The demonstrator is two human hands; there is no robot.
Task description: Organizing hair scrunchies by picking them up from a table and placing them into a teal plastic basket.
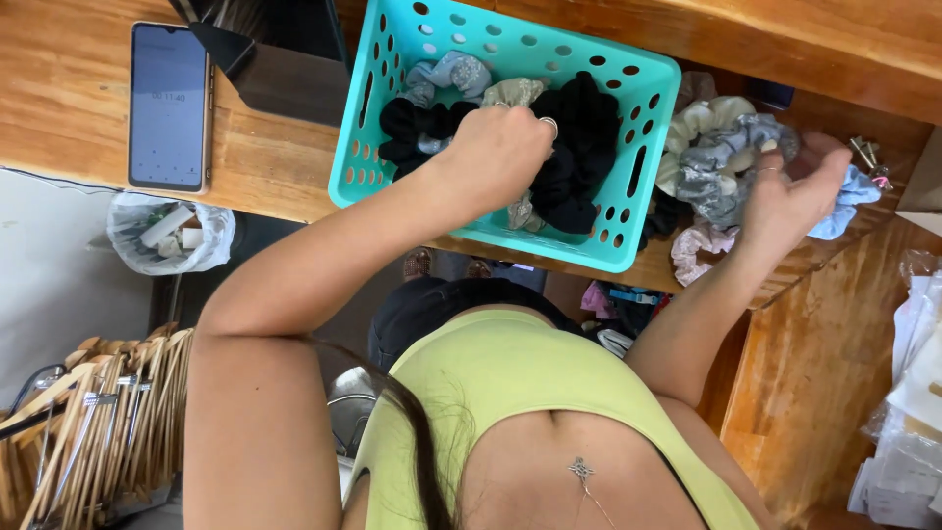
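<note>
— Two groups of scrunchies are present. What occupies the left hand point(496, 152)?

— The left hand is inside the teal basket point(368, 147), fingers clenched on a black scrunchie point(574, 147) at the basket's centre. Pale blue and beige ones lie beside it.

— And the right hand point(790, 201)?

— It rests on the loose pile of scrunchies point(721, 162) on the table point(69, 88), just beside the basket's right wall. Its fingers are curled around a light blue scrunchie point(846, 201); grip firmness cannot be confirmed.

— Status of the sorting?

— Judged partial. Several pieces already lie in the basket; a comparable pile of grey, cream and pink ones remains outside.

— Anything else on the table?

— A phone point(169, 106) lies flat, well apart to the left.
</note>
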